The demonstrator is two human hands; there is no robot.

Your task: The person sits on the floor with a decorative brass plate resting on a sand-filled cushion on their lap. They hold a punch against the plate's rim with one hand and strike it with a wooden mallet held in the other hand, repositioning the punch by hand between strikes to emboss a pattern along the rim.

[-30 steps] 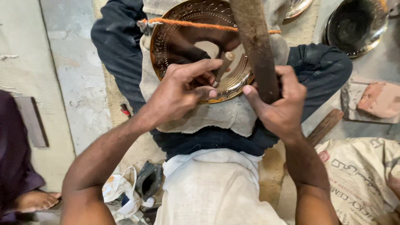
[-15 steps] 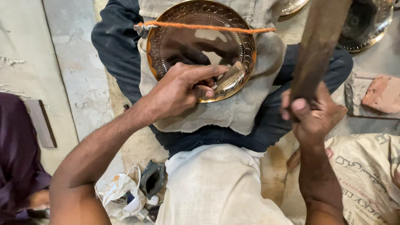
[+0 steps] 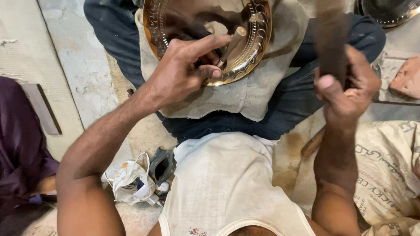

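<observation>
Grey concrete floor (image 3: 74, 74), patchy and cracked, spreads under the seated person, with a paler sandy streak running beside the legs. Blue denim covers the crossed legs, and a coarse beige cloth (image 3: 258, 94) with a frayed edge drapes over the lap. On that cloth lies a round brass plate (image 3: 256, 41), polished and shiny, its rim worked in a scalloped raised pattern. The left hand (image 3: 183, 72) rests on the plate's near rim, fingers pinched around a thin metal punch (image 3: 231, 43) that leans tilted with its tip down on the rim. The right hand (image 3: 345, 87) is closed tight around a dark wooden mallet (image 3: 331, 39), blurred and raised off to the right of the plate, apart from the punch. A woven sack (image 3: 387, 170) lies at the right, a crumpled plastic bag (image 3: 131, 181) near the left elbow, and a reddish brick (image 3: 407, 78) at the right edge.
</observation>
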